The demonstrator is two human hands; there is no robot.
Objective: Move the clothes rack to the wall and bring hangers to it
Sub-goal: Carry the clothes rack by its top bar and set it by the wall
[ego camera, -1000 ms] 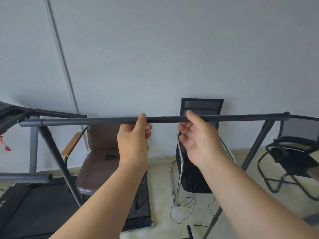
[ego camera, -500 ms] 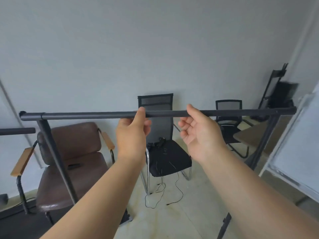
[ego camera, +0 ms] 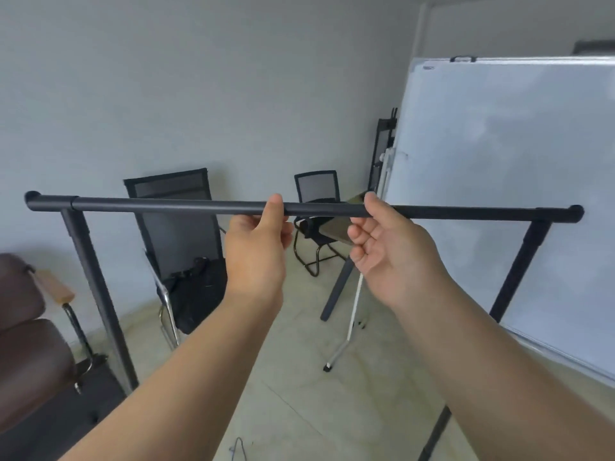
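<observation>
Both hands on the clothes rack [ego camera: 173,206] top bar

Left hand [ego camera: 258,251] is wrapped closed around it; right hand [ego camera: 389,251] grips looser, fingers curled, whiteboard [ego camera: 499,194] just behind.

head-worn view, looking forward and down

Black clothes rack [ego camera: 173,206], brown armchair [ego camera: 23,354], white whiteboard [ego camera: 506,181]

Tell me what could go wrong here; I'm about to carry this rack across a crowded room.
The clothes rack's right leg is close to the whiteboard and may knock it. The left leg could catch the black mesh chair. Both hands grip near the bar's middle, so the ends may swing.
</observation>
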